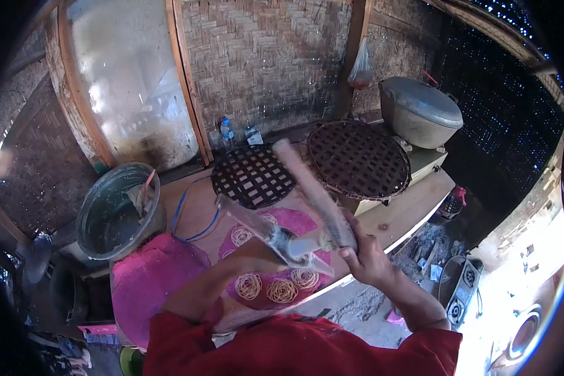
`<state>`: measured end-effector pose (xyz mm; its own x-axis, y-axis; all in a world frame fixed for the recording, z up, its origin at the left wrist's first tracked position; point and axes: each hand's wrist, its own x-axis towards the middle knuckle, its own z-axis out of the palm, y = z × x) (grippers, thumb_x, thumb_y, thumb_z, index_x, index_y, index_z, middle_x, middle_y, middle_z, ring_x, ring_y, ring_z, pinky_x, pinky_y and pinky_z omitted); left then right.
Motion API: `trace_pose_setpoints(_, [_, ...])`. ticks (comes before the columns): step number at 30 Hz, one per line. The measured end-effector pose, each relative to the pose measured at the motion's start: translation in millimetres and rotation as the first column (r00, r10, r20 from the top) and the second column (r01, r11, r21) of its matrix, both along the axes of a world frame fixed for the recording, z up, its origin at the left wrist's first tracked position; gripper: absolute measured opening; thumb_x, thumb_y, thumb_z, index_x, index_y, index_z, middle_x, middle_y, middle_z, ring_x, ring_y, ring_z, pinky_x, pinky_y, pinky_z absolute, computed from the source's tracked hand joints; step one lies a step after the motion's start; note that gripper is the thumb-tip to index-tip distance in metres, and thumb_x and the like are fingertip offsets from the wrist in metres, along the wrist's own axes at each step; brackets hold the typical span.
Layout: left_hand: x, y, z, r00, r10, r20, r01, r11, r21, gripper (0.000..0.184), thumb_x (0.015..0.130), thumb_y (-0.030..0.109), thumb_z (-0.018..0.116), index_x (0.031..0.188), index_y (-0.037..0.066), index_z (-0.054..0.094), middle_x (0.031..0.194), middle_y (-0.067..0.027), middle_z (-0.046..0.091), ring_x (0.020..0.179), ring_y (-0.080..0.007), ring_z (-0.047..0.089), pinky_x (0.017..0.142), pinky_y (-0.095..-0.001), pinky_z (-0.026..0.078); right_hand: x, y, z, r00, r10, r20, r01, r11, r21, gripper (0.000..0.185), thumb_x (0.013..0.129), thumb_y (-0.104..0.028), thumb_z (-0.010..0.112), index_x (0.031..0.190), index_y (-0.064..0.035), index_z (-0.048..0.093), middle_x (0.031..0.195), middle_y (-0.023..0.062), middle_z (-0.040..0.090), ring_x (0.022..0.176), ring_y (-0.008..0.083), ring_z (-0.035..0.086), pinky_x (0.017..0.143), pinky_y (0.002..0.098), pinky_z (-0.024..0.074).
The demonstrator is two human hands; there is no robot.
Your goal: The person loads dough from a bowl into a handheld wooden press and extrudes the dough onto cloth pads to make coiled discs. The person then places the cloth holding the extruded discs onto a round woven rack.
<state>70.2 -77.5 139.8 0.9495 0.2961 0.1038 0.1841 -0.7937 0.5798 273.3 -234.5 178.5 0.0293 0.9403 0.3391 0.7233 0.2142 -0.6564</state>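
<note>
My left hand (pixel 257 255) is closed around a shiny, partly see-through press tool (pixel 247 219) with two arms; the tool hides most of its fingers. In my right hand (pixel 370 258) is the lower end of a long, pale wooden bar (pixel 313 194), tilted up to the left. A short white cylinder (pixel 303 246) lies between the two pieces, near both hands. Below them is a round pink mat (pixel 294 219) bearing several coiled noodle-like nests (pixel 282 291). Both held pieces are slightly blurred.
A black woven tray (pixel 254 177) and a dark round rack (pixel 359 158) stand behind. At left are a green basin (pixel 119 213) and a pink cloth-like heap (pixel 156 276). A blue cord (pixel 182 210) lies beside them. A lidded pot (pixel 420 111) sits at back right.
</note>
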Motion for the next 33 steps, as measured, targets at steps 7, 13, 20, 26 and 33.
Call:
trace_pose_setpoints(7, [11.5,-1.2,-10.5,0.991,-0.017,0.133,0.063,0.935,-0.349,0.034,0.070,0.018,0.079,0.096,0.001,0.064,0.090,-0.0110,0.064,0.085,-0.0222,0.061,0.077,-0.0324,0.049,17.6,6.7,0.1,0.939,0.171,-0.300,-0.219,0.966,-0.134,0.085,0.085,-0.050,0.057,0.138,0.0050,0.021,0.109,0.0260,0.057,0.095,0.0345,0.061,0.083,0.0424,0.0454])
trace_pose_setpoints(13, [0.7,17.2,77.9,0.935,-0.166,0.313,0.295,0.855,-0.428,0.084,0.072,0.031,0.078,0.139,0.009,0.031,0.128,-0.0172,0.047,0.115,-0.0264,0.048,0.097,-0.0393,0.040,54.2,-5.6,-60.9,0.083,0.266,-0.960,-0.924,0.380,0.026,0.098,0.078,-0.062,0.056,0.139,0.0070,0.022,0.128,0.0281,0.046,0.116,0.0345,0.050,0.097,0.0444,0.0406])
trace_pose_setpoints(20, [56.4,76.1,91.9,0.496,0.372,0.784,0.822,0.089,-0.563,0.087,0.085,0.073,0.027,0.140,0.005,0.031,0.134,-0.0245,0.041,0.125,-0.0368,0.039,0.104,-0.0488,0.030,69.6,30.7,-65.7,-0.046,0.042,-0.998,-0.954,0.294,0.056,0.096,0.080,-0.065,0.049,0.139,0.0067,0.023,0.126,0.0284,0.048,0.113,0.0362,0.052,0.095,0.0463,0.0416])
trace_pose_setpoints(26, [64.7,146.4,-76.0,0.555,0.701,0.449,0.743,-0.174,-0.647,0.070,0.086,0.064,0.039,0.117,0.002,0.050,0.104,-0.0131,0.057,0.101,-0.0290,0.055,0.097,-0.0398,0.039,59.7,56.6,-88.5,0.289,-0.336,-0.897,-0.828,0.383,-0.410,0.090,0.084,-0.067,0.037,0.137,0.0046,0.029,0.114,0.0283,0.056,0.096,0.0372,0.062,0.085,0.0462,0.0502])
trace_pose_setpoints(33, [50.3,153.4,-175.8,0.369,0.738,0.565,0.908,-0.157,-0.388,0.058,0.087,0.060,0.044,0.102,0.005,0.055,0.099,-0.0100,0.057,0.094,-0.0262,0.054,0.086,-0.0358,0.045,36.1,81.9,-88.8,0.593,-0.416,-0.689,-0.633,0.288,-0.718,0.071,0.090,-0.055,0.039,0.129,0.0043,0.042,0.107,0.0319,0.058,0.085,0.0361,0.066,0.070,0.0451,0.0566])
